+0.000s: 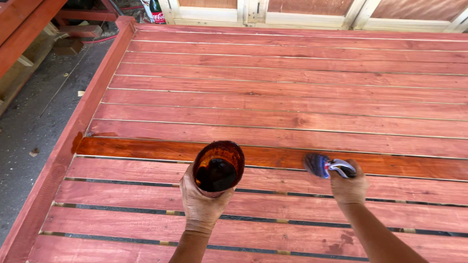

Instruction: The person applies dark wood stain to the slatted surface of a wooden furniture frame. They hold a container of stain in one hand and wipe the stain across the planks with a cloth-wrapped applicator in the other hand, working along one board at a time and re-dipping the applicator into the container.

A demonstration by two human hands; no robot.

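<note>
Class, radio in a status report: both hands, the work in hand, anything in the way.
Left hand grips cup of dark stain. Right hand holds brush on wet slat. Nothing in the way.

Slatted wooden platform (pixel 292 92), reddish planks running left to right with narrow gaps, dark ground showing through the gaps nearest the hands. One plank (pixel 161 148), just beyond both grips, is darker, glossy orange-brown, wet-looking; the planks beyond and nearer are dull matte red. Frame rail (pixel 73 131) borders the platform far left of the left-hand grip, running up and away, with a small wet patch where it meets the glossy plank. Nothing loose visible lying on the planks. Grey concrete floor (pixel 34 122) left of the rail, scattered small debris.
</note>
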